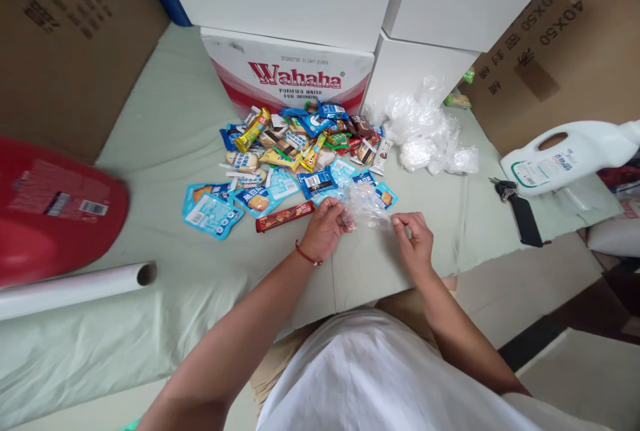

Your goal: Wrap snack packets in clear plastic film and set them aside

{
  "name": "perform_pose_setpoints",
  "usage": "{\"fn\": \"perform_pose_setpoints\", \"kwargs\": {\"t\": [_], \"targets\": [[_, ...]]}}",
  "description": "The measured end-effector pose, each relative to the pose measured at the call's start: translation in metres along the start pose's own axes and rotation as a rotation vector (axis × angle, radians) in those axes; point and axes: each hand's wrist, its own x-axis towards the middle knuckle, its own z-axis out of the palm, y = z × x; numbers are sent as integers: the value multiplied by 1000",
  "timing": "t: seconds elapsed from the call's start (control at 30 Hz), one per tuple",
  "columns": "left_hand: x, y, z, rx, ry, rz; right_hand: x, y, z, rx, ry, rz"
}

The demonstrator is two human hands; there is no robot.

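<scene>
1 clear plastic bag lies between the 2 hands: the left hand pinches its left end, the right hand its right edge between thumb and finger. Beyond it sits 1 pile of wrapped snacks, overlapping too much to count. 1 red bar packet is just left of the left hand; farther right are 1 heap of clear plastic and 1 white jug.

bag clear; flat pkts lt blue; long bar dk red; cloth pale grn; box wht w/ red lettering; bottle wht.
</scene>
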Motion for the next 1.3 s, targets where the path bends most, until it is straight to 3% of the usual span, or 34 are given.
{"fn": "perform_pose_setpoints", "kwargs": {"t": [0.07,0.13,0.33,0.53,0.73,0.93,1.03,1.13,1.23,1.3], "targets": [[0,1,1,6,27,20,0,4,4,179,1,257],[-1,1,2,21,33,36,-1,7,7,271,13,397],[-2,-1,4,78,3,67,10,2,1,292,22,377],[-6,-1,7,64,82,154,22,-2,-19,596,188,647],[-12,2,4,10,130,146,-4,7,-38,837,256,834],[-18,-3,8,-4,138,107,-21,17,-51,740,195,868],[-20,-7,12,17,171,83,-25,21,-61,414,273,736],[-22,-11,14,54,173,60,-29,17,-67,-29,364,338],[-23,-14,15,71,147,54,-24,6,-57,-252,135,-68],[-25,-16,15,72,135,52,-14,-2,-42,-309,-51,-257]]}}
